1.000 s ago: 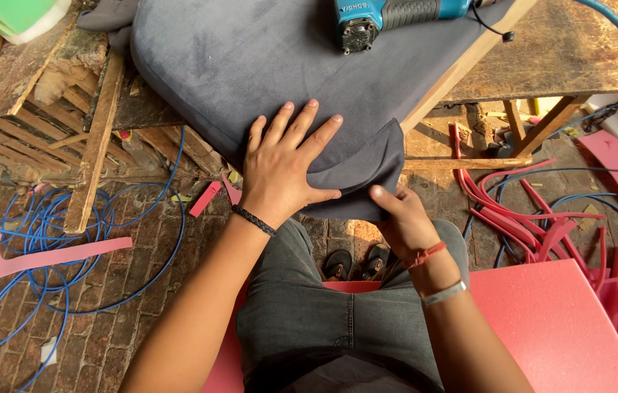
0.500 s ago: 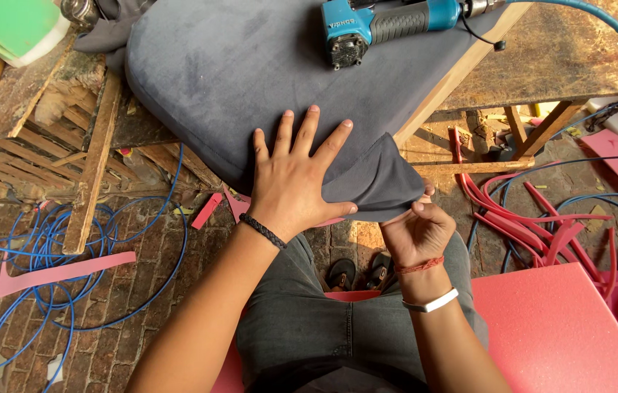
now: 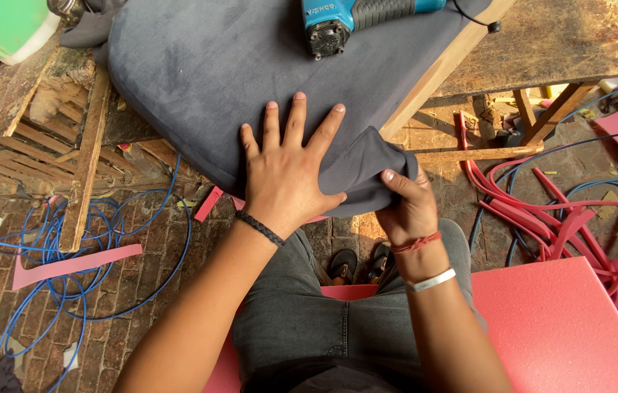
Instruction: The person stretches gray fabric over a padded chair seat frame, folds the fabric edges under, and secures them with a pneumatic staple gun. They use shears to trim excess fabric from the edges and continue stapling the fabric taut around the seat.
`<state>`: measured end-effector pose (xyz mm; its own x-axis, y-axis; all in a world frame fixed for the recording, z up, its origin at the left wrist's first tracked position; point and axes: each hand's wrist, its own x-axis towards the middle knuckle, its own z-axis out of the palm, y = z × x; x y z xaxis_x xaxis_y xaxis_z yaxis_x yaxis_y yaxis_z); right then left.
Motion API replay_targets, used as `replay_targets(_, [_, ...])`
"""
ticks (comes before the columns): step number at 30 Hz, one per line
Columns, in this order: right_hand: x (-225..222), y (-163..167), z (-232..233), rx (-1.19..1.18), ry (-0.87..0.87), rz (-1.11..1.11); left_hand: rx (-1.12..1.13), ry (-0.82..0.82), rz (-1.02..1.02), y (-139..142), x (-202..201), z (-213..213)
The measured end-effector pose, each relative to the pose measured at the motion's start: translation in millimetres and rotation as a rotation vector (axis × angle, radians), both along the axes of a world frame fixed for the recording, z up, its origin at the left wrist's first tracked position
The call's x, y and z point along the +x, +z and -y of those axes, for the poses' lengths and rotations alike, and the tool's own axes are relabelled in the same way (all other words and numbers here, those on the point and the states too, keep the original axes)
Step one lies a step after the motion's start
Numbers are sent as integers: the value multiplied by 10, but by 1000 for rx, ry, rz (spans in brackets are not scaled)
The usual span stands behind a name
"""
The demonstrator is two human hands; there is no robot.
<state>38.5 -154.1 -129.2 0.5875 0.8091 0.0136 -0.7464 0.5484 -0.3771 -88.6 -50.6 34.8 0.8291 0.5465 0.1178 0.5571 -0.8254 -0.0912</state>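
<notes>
Two bare hands work a grey fabric-covered cushion (image 3: 207,80) lying across the edge of a wooden workbench (image 3: 578,44). The left hand (image 3: 288,169) lies flat on the cushion's near edge, fingers spread wide and pointing toward 12 o'clock, gripping nothing, simply pressing on the cloth. Just beside it at 3 o'clock, the right hand (image 3: 409,207) has its fingers curled shut around a loose flap of grey fabric (image 3: 356,171) hanging off the cushion's corner, thumb on top of the fold. A blue power tool (image 3: 356,18) rests on the cushion at 12 o'clock, well apart from both hands. A green-and-white tub (image 3: 3,25) sits at 10 o'clock on the bench. Below, at 8 o'clock, blue cable (image 3: 69,247) loops over a brick floor (image 3: 127,320) beside a pink strip (image 3: 69,266). At 3 o'clock lie red offcuts (image 3: 542,211), and a red foam sheet (image 3: 556,327) sits at 5 o'clock against the person's knee.
</notes>
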Motion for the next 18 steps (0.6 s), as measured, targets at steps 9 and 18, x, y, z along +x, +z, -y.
replay_targets(9, [302,362,-93,-525,187,-145,18,5,-37,68,90,74])
replay_targets(18, [141,-194,-247,114,-38,-176,31,46,-76,96,240,138])
